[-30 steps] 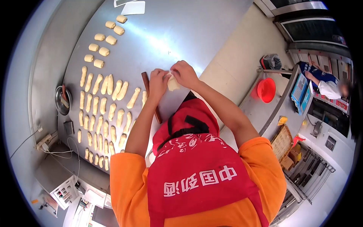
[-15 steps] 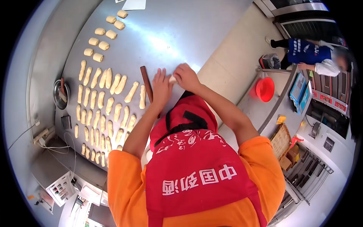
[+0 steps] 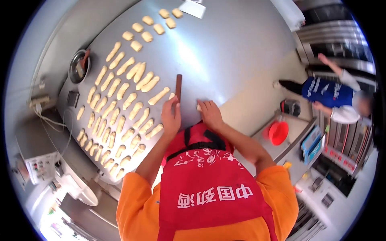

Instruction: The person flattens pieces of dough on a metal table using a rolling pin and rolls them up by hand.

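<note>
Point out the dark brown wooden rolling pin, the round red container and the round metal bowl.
Dark brown wooden rolling pin [image 3: 178, 89]: head view, middle of its visible length.
Round red container [image 3: 278, 133]: head view, its inside.
Round metal bowl [image 3: 70, 70]: head view, its wall.

Worktable [image 3: 233, 40], twelve o'clock: metal, smooth; its satin sheen is throwing back a bright glare. Dough pieces [image 3: 159, 96], nine to eleven o'clock: are showing a soft-looking, matt surface. Rod [image 3: 178, 86], just short of twelve: wood-like, is looking smooth and dull. Bowl [image 3: 72, 73], ten o'clock: is gleaming like polished metal. Basin [image 3: 278, 133], three o'clock: is looking like smooth plastic. Apron [image 3: 213, 217], six o'clock: matt cloth, is wrinkling lightly. Shirt [image 3: 134, 201], seven o'clock: cloth, is creasing softly, without gloss.
</note>
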### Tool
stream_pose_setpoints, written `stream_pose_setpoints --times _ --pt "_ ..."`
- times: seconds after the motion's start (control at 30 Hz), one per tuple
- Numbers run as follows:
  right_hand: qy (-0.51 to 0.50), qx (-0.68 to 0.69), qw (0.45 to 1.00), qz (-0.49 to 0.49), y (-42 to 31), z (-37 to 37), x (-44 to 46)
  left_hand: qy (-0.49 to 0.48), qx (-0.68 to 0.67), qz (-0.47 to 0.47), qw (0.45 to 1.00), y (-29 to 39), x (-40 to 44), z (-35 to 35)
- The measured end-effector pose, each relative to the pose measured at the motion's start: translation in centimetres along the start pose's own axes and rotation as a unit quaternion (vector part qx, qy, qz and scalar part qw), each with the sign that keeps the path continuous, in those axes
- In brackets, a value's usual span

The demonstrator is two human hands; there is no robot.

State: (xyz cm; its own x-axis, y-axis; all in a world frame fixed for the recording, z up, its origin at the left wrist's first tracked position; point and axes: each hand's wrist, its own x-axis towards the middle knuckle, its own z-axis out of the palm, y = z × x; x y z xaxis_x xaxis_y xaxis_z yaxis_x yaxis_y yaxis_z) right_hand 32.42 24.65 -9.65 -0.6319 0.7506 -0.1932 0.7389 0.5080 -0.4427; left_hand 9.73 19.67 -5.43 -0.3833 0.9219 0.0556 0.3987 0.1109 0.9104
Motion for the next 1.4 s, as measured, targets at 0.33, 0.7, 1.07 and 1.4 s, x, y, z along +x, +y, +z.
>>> stream_pose_setpoints --times 0.33,0.7,1.07,1.4 --pt "0.134 0.286 0.948 0.032 -8.2 -10.5 20.3 0.215 -0.137 -0.226 0.94 -2.1 -4.6 -5.5" --pt "0.236 0.078 0.964 -0.094 -8.6 -2.7 28.3 0.393 0.2 -0.182 0.879 -16.8 -1.1 -28.1" --pt "-0.049 -0.096 0.97 -0.217 -5.7 -6.1 12.7 0.074 0.435 -0.174 0.88 -27.6 9.7 -47.8" --pt "-0.029 -0.024 0.976 -0.216 -0.5 -3.9 7.9 -0.079 0.2 -0.262 0.941 -17.8 15.5 -50.4"
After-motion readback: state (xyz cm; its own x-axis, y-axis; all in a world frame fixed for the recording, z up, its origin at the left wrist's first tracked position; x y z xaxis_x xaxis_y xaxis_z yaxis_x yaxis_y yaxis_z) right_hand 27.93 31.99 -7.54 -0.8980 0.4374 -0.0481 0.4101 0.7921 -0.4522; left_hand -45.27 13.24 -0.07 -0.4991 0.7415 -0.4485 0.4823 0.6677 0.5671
